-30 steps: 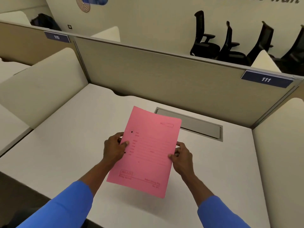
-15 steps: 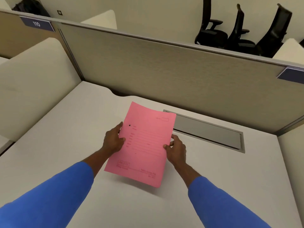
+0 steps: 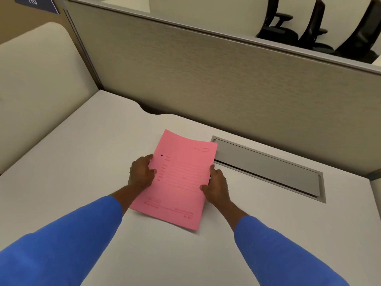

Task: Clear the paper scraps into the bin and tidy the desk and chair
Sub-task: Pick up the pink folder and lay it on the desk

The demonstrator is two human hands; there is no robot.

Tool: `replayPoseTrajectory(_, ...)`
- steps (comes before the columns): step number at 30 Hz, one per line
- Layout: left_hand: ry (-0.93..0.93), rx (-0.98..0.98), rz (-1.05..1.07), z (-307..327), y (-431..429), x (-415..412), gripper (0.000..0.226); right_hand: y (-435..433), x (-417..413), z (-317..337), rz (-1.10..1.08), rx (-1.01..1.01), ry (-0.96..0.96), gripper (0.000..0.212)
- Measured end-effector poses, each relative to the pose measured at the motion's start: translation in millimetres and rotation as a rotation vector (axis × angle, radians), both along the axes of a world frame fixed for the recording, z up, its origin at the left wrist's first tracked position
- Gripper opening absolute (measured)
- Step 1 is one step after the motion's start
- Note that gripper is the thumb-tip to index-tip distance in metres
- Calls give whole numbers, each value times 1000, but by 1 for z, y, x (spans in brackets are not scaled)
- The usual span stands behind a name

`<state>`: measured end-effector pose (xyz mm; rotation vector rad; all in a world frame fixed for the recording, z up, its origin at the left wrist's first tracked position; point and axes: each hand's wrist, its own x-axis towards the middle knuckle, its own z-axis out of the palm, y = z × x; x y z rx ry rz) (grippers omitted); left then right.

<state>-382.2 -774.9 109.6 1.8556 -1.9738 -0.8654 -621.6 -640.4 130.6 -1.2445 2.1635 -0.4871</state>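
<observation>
A pink file folder (image 3: 181,178) with printed lines lies low over the white desk (image 3: 82,162), near its middle. My left hand (image 3: 141,172) grips the folder's left edge, thumb on top. My right hand (image 3: 216,184) grips its right edge. The folder's near corner sits at or just above the desk surface. No paper scraps, bin or desk chair show in this view.
A grey cable-tray lid (image 3: 268,168) is set into the desk just right of the folder. A tall partition (image 3: 206,75) closes the back, a cream side panel (image 3: 39,83) the left. Black office chairs (image 3: 309,29) stand beyond the partition.
Both hands have lowered the pink folder toward the desk and slightly forward. My head has tilted down, so the partition fills more of the view.
</observation>
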Motion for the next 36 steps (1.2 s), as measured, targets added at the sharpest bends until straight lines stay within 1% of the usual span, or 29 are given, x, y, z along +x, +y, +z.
replayPoseTrajectory(4,-53,-5,-5,-8,-7,-7,69,-2,0,-8,2,39,43,62)
replayPoseTrajectory(6,-66,-10,5,-12,-10,-8,67,-3,1,-15,5,49,39,55)
replayPoseTrajectory(8,-76,-20,20,-14,-13,-9,64,-4,3,-22,9,35,56,57)
replayPoseTrajectory(10,-73,-33,37,-15,-16,-10,62,-6,6,-27,57,19,106,62)
replayPoseTrajectory(15,-102,-80,36,-13,-30,-13,57,-16,11,-37,144,-77,200,55)
replayPoseTrajectory(20,-151,-109,15,-8,-54,-18,54,-37,9,-45,250,-13,334,56)
replayPoseTrajectory(23,-164,-102,-7,-4,-61,-22,52,-44,8,-44,310,17,369,58)
replayPoseTrajectory(25,-207,-89,-44,-4,-60,-22,52,-41,9,-43,319,16,353,64)
replayPoseTrajectory(26,-224,-85,-69,-4,-59,-21,54,-37,9,-43,324,14,329,70)
replayPoseTrajectory(27,-230,-81,-92,-4,-56,-19,56,-32,10,-43,332,9,295,81)
replayPoseTrajectory(29,-237,-74,-142,-6,-49,-12,64,-19,12,-45,364,14,210,109)
replayPoseTrajectory(31,-260,-67,-191,-9,-39,-4,74,-5,16,-50,436,24,188,130)
replayPoseTrajectory(33,-293,-62,-243,-15,-29,4,86,6,18,-56,508,22,231,139)
replayPoseTrajectory(36,-339,-83,-341,-25,-16,13,98,11,18,-63,548,31,303,135)
